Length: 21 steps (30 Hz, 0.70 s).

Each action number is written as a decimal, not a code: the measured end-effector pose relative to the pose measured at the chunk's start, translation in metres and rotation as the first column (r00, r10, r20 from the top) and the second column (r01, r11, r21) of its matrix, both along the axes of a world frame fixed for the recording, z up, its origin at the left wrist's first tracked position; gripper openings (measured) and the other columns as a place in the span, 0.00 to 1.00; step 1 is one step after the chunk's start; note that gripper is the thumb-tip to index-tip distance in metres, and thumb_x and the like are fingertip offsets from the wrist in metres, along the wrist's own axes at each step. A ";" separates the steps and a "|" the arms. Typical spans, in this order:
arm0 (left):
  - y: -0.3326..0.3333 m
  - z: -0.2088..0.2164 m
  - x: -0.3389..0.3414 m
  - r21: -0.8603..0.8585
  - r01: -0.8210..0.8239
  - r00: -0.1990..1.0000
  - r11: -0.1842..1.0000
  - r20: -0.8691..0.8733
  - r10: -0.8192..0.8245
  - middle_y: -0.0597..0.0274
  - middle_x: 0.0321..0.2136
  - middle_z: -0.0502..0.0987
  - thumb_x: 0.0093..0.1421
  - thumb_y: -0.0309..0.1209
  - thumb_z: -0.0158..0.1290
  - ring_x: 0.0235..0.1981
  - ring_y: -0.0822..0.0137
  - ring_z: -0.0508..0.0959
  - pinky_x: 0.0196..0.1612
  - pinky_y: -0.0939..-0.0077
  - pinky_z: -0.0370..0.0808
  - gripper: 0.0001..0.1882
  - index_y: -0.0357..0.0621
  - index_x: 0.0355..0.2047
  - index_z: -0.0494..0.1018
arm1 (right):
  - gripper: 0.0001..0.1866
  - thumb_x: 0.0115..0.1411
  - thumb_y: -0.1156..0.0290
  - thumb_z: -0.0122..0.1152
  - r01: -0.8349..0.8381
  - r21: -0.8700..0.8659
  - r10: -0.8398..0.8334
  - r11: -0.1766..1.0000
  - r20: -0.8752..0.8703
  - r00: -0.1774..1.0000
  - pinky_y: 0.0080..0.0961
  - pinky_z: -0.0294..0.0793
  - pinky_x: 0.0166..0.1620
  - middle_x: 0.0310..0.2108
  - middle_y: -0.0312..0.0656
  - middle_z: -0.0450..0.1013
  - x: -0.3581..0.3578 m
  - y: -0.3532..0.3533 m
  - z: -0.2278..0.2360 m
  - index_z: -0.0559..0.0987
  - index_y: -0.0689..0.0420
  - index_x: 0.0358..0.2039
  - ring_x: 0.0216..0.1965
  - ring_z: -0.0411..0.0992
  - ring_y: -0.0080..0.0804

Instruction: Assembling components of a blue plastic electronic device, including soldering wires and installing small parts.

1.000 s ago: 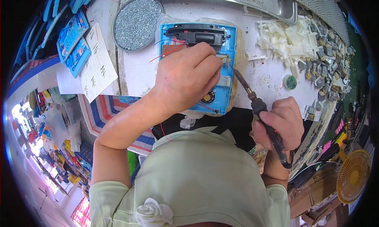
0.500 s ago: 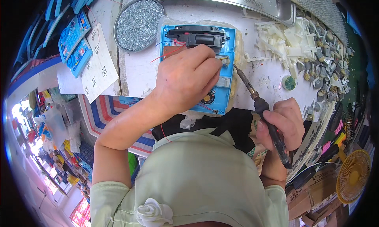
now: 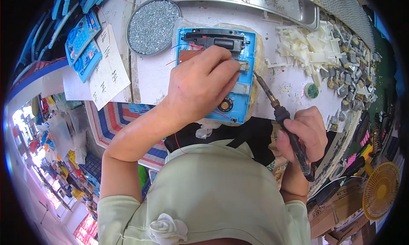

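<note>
My left hand lies over an open blue plastic casing, its fingertips pinched together near a small metal piece at the casing's right side. Whatever sits between those fingers is hidden. In my right hand is a soldering iron, its tip just beside the casing's right edge. Inside the casing are a long black part, a brown board with thin red wires, and a round speaker, partly covered by my left hand. A padded, plastic-wrapped block supports the casing.
A round tray of small screws stands left of the casing. Behind it is a metal compartment tray. White plastic pieces and grey parts pile up on the right, near a green round item. Blue panels lie on paper at left.
The whole view has shifted slightly, so the table things sit a little farther right. Both hands keep nearly the same pose, and the iron's tip stays beside the casing.
</note>
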State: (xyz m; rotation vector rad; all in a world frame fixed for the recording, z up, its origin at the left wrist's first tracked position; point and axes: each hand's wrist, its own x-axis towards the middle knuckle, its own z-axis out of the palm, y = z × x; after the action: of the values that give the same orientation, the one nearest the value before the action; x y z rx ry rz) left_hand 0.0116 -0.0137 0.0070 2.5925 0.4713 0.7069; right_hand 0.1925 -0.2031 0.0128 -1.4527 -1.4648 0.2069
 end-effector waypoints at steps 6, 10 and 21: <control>0.013 0.020 -0.022 0.002 -0.087 0.995 0.996 -0.058 0.087 0.59 0.40 0.76 0.51 0.23 0.69 0.30 0.65 0.81 0.31 0.73 0.78 0.16 0.42 0.41 0.78 | 0.17 0.47 0.78 0.71 0.003 0.017 -0.003 1.000 0.010 1.000 0.27 0.66 0.26 0.20 0.37 0.71 0.003 0.000 -0.001 0.81 0.57 0.40 0.21 0.66 0.36; 0.039 0.030 -0.039 0.102 -0.178 0.963 0.979 -0.186 0.195 0.57 0.37 0.77 0.53 0.26 0.68 0.29 0.62 0.81 0.30 0.72 0.77 0.18 0.42 0.44 0.78 | 0.16 0.48 0.78 0.71 0.003 0.032 -0.003 0.999 0.004 1.000 0.27 0.66 0.26 0.20 0.38 0.71 0.004 0.001 -0.001 0.81 0.58 0.39 0.21 0.66 0.37; 0.034 0.026 -0.037 0.066 -0.059 0.998 0.996 -0.011 0.060 0.57 0.30 0.79 0.55 0.20 0.65 0.27 0.64 0.81 0.29 0.74 0.77 0.08 0.40 0.36 0.81 | 0.16 0.50 0.79 0.70 0.025 0.065 -0.017 0.998 -0.110 0.994 0.27 0.69 0.29 0.25 0.42 0.74 -0.004 0.013 0.004 0.80 0.64 0.41 0.24 0.70 0.36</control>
State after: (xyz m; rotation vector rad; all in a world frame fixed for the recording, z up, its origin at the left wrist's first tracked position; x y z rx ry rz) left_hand -0.0258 0.0205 0.0332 2.6553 0.5403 0.7382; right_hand 0.1888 -0.1904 0.0165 -1.3816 -1.3548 0.2201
